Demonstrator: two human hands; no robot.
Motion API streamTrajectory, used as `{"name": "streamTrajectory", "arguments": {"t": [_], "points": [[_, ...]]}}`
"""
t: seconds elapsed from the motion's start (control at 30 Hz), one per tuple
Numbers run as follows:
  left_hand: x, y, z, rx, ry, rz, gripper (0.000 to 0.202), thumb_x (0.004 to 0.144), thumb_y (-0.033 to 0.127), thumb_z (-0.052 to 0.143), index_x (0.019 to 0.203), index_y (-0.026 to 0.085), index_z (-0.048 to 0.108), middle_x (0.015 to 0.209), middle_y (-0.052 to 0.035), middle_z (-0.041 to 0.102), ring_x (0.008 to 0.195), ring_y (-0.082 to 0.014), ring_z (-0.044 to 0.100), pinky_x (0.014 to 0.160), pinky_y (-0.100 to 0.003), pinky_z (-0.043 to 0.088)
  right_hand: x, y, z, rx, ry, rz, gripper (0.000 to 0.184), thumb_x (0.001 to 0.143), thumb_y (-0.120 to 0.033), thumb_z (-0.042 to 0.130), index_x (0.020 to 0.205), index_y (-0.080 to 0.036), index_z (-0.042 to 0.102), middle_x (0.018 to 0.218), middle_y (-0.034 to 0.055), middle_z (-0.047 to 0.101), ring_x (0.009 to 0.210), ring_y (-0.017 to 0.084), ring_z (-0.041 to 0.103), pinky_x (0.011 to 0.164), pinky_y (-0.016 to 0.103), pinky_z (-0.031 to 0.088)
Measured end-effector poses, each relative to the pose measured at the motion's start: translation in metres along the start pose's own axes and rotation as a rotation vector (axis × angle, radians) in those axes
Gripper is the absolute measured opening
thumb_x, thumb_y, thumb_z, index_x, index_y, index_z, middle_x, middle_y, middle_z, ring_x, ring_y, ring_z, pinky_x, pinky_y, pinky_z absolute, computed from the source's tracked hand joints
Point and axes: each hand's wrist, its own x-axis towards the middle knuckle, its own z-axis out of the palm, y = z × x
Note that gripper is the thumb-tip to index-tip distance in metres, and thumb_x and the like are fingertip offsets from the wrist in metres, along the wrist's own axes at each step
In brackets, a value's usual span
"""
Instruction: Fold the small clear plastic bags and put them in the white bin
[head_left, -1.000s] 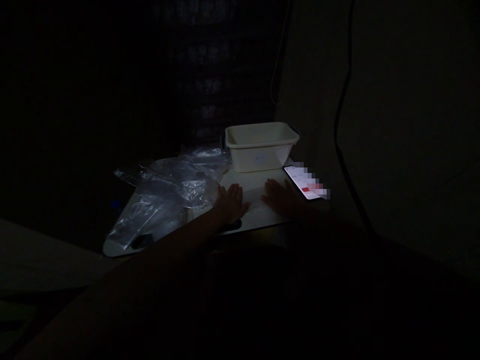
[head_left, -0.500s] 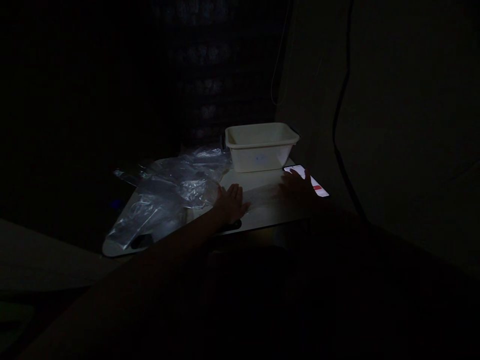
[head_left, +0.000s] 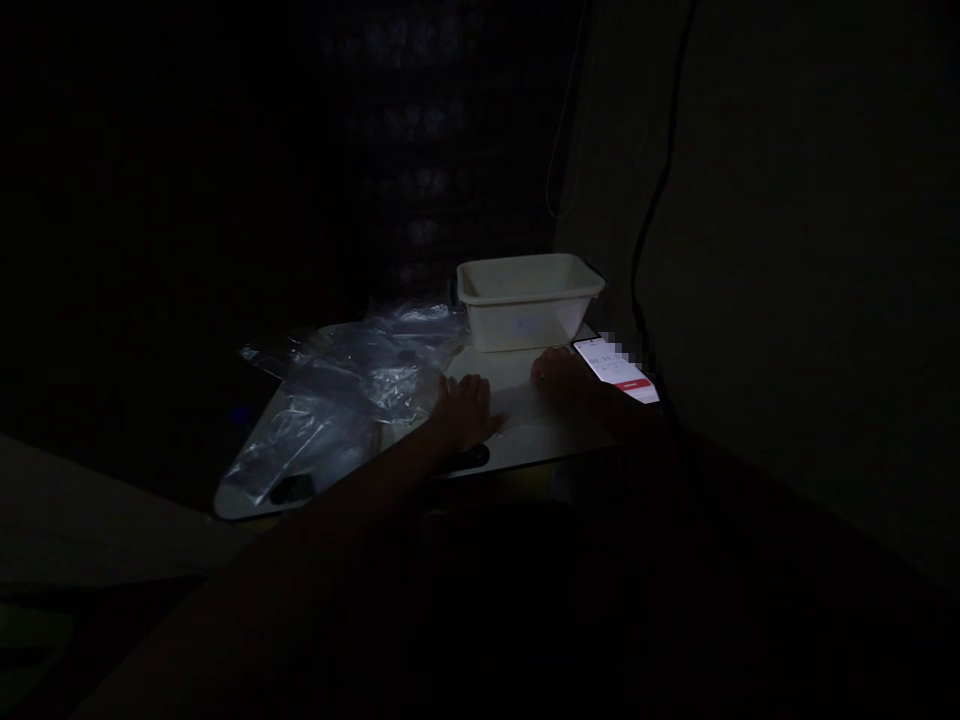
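Note:
My left hand lies flat with its fingers spread on the white tabletop, at the left end of a faint clear plastic piece, probably a bag. At the right end of that plastic is my right hand, its fingers curled in. The dark hides whether they grip the plastic. Several crumpled clear plastic bags spread over the table's left side, close to my left hand. Beyond my hands stands a pale plastic tub with dark handles.
A lit phone with a red bar on its screen rests at the table's right edge. A dark cable hangs down the wall at the right. Dark slots sit along the table's front edge. The room is very dim.
My right hand has moved left, away from the phone, and its spread fingers have curled. The phone screen shows more fully. My left hand keeps its place; the view has shifted slightly.

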Motion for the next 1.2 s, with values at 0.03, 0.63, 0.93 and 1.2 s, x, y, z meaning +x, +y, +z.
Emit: {"name": "streamTrajectory", "arguments": {"t": [0.03, 0.63, 0.93, 1.2], "points": [[0.0, -0.001, -0.001, -0.016, 0.012, -0.004, 0.068, 0.079, 0.054, 0.017, 0.127, 0.006, 0.026, 0.133, -0.0175, 0.025, 0.123, -0.0289, 0.018, 0.094, -0.056, 0.01, 0.0, -0.001, 0.001, -0.038, -0.008, 0.009, 0.025, 0.078, -0.019, 0.034, 0.077, -0.02, 0.059, 0.081, 0.009, 0.056, 0.08, 0.019, 0.047, 0.071, 0.034, 0.035], [0.027, -0.014, -0.015, -1.207, 0.11, -0.151, 0.017, 0.064, 0.023, 0.053, 0.051, 0.013, 0.055, 0.042, 0.0049, 0.047, 0.043, -0.0068, 0.044, 0.045, -0.018, 0.033, 0.005, -0.028, -0.033, 0.303, 0.287, -0.066, 0.024, 0.079, -0.026, 0.037, 0.092, -0.015, 0.053, 0.104, 0.0112, 0.053, 0.1, 0.022, 0.042, 0.084, 0.037, 0.031], [0.027, -0.017, -0.017, -1.841, 0.228, -0.357, 0.005, 0.061, 0.015, 0.056, 0.057, 0.013, 0.055, 0.049, 0.0023, 0.054, 0.044, -0.0073, 0.049, 0.048, -0.02, 0.038, -0.002, -0.005, -0.003, 1.47, -0.293, 0.352, 0.045, 0.083, -0.043, 0.022, 0.104, -0.011, 0.047, 0.097, 0.0141, 0.06, 0.082, 0.017, 0.059, 0.071, 0.033, 0.047], [0.024, -0.007, -0.019, -1.925, 0.169, -0.359, 0.005, 0.06, 0.007, 0.055, 0.058, 0.012, 0.054, 0.048, 0.0017, 0.054, 0.044, -0.0082, 0.051, 0.048, -0.021, 0.04, -0.007, -0.031, -0.017, 1.57, -0.197, 0.303, 0.017, 0.069, -0.029, 0.052, 0.078, -0.015, 0.056, 0.075, 0.0051, 0.063, 0.065, 0.015, 0.06, 0.058, 0.026, 0.048]]}}
